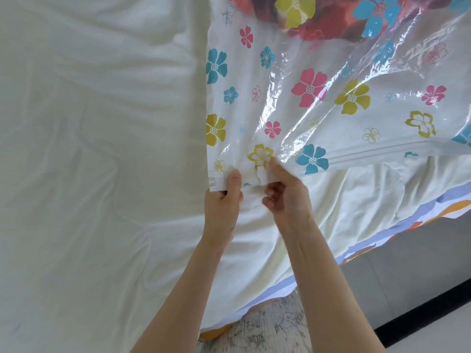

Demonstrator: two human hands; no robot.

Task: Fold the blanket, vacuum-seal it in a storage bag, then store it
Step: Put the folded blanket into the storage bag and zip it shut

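Note:
A clear plastic storage bag [318, 103] printed with pink, blue and yellow flowers lies on the bed, its zip-seal edge lifted toward me. A dark reddish folded blanket [328, 24] shows through the plastic at the top. My left hand [224, 200] pinches the bag's near corner at the seal strip, thumb on top. My right hand [285, 197] pinches a small white slider clip [261, 175] on the seal just to the right of the left hand. The seal line [382, 151] runs off to the right.
A wrinkled white bedsheet [89, 161] covers the bed to the left and below the bag. The bed's edge with a blue and orange patterned border [433, 212] runs diagonally at the right, beside grey floor [420, 276] and a dark strip.

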